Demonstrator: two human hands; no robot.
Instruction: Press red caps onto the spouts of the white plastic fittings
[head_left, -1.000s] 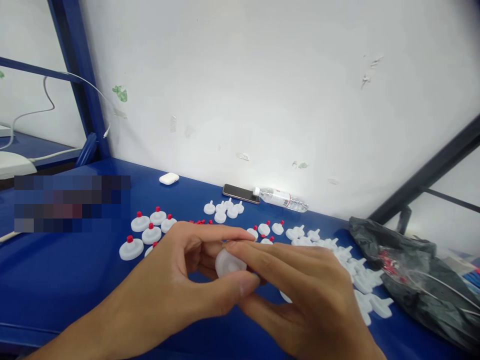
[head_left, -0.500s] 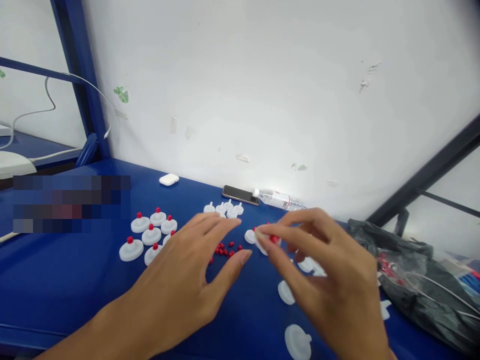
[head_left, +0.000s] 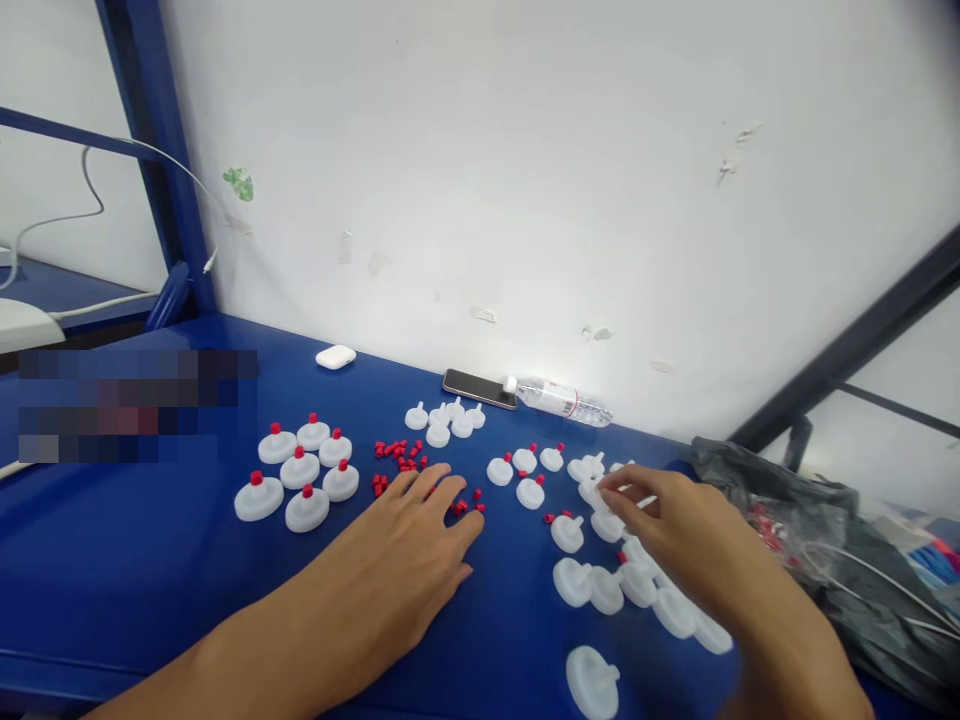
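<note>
My left hand (head_left: pixel 405 545) is over a scatter of small red caps (head_left: pixel 405 462), fingers slightly spread and reaching down to the blue table, some caps partly hidden beneath them. To the right, my right hand (head_left: pixel 690 530) has thumb and forefinger pinched on a white round spouted lid (head_left: pixel 590 492) in a loose cluster of similar lids. Several lids with red caps on their spouts (head_left: pixel 300 468) stand in a group at the left. A smaller group of red-capped lids (head_left: pixel 530 493) sits between my hands. Further back are more bare lids (head_left: pixel 438 434).
A phone (head_left: pixel 480 388) and a clear bottle (head_left: pixel 562 400) lie near the wall, with a white case (head_left: pixel 335 357) farther left. On the right, a dark plastic bag (head_left: pixel 862 580) lies beside my right arm. Blue frame posts (head_left: pixel 161 150) rise at the left.
My right hand has moved right and down from the middle to the lid cluster. My left hand has lowered onto the red caps. A capped lid my right hand was at now stands in the middle group.
</note>
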